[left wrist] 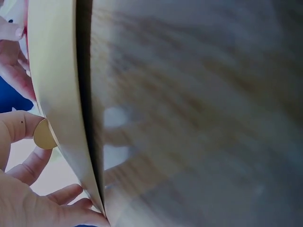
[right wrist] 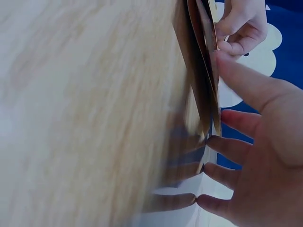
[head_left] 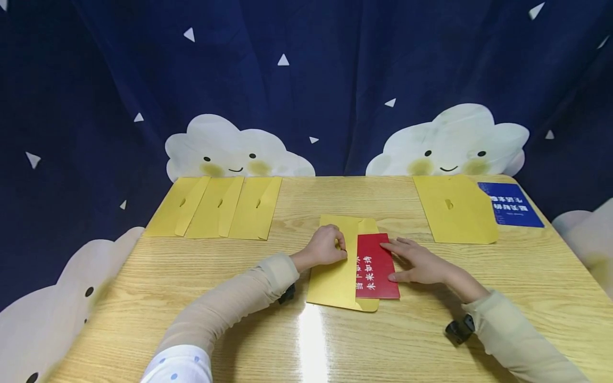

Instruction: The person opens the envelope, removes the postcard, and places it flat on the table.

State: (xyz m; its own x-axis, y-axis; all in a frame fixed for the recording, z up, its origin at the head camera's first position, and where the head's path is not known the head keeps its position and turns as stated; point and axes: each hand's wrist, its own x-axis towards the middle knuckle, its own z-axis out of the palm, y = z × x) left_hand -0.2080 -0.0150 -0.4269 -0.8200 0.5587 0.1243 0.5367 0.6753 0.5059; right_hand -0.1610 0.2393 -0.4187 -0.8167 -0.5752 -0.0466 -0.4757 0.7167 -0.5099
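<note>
In the head view, a yellow envelope point(head_left: 330, 290) lies mid-table with a red card point(head_left: 383, 250) bearing white characters partly inside its right side. My left hand point(head_left: 326, 246) is over the envelope's left part. The left wrist view shows its thumb and a finger pinching the envelope's small rounded tab point(left wrist: 44, 136), with other fingertips by the lower edge. My right hand point(head_left: 420, 263) rests at the card's outer edge, fingers spread and fairly straight. In the right wrist view, the right hand point(right wrist: 274, 142) has its thumb against the card side while the other fingertips meet the table.
Several more yellow envelopes are on the table: a row point(head_left: 206, 210) at the back left, slightly overlapping, and one point(head_left: 455, 213) at the back right. A blue card point(head_left: 514, 207) with white characters lies partly under that one. A dark blue curtain point(head_left: 330, 80) hangs behind.
</note>
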